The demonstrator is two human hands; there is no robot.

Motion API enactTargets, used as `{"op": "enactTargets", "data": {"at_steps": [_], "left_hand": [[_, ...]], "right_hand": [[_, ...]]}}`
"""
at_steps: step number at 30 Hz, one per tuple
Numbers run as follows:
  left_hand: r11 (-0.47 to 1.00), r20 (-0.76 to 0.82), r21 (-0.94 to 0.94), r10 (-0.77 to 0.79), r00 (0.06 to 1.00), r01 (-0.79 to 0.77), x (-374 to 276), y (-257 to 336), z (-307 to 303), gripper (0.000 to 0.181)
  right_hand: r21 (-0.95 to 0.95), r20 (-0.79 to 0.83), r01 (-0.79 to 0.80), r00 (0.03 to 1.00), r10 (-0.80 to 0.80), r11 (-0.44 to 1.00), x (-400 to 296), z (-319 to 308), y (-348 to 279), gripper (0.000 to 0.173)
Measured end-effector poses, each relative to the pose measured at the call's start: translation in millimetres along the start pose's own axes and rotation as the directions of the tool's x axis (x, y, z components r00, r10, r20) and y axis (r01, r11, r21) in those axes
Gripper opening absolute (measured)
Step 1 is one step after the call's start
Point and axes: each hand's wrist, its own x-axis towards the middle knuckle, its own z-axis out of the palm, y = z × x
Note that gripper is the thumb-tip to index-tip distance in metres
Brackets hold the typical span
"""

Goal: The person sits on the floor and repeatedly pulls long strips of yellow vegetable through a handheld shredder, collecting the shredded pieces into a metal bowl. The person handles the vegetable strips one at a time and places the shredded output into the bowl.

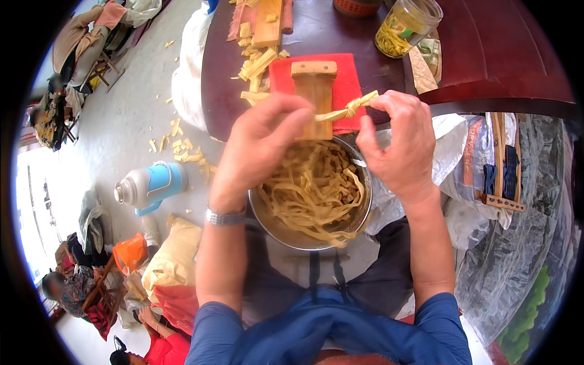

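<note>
A pale yellow strip with a knot (353, 108) stretches between my two hands above a metal bowl (278, 235). My left hand (264, 141), blurred and wearing a metal watch band, pinches one end between thumb and fingers. The other end meets the index finger of my right hand (401, 141); that thumb is apart, and whether the fingers grip the end is unclear. Below, long strips (301, 200) and short knotted pieces fill much of the bowl. Just beyond it, a wooden board with a crosspiece (315, 86) rests on a red cloth (349, 73).
Cut pieces (260, 64) lie on the dark red table (223, 100) near another wooden board (268, 25). A jar (406, 29) holds yellow strips. On the floor are scattered scraps (187, 150) and a blue-and-grey thermos (153, 185). Other people sit at the left.
</note>
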Motion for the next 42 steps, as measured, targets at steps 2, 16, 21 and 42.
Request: {"op": "enactTargets", "data": {"at_steps": [2,16,21,42], "left_hand": [[0.998,-0.003,-0.05,-0.022,1.0,0.022,2,1,0,0.019],[0.98,-0.081,-0.084,-0.187,0.979,0.18,16,2,-1,0.024],[0.994,-0.151,0.047,-0.091,0.984,0.099,22,-5,3,0.022],[0.942,0.246,0.269,-0.268,0.931,0.2,-44,4,6,0.038]], "right_hand": [[0.001,-0.009,0.035,0.999,-0.035,0.999,-3,5,-3,0.051],[-0.112,0.147,0.095,0.986,-0.078,0.989,3,33,7,0.033],[-0.156,0.15,0.124,0.983,-0.101,0.98,4,39,10,0.027],[0.236,0.571,-0.22,0.82,0.048,0.946,-46,-20,-22,0.04]]}}
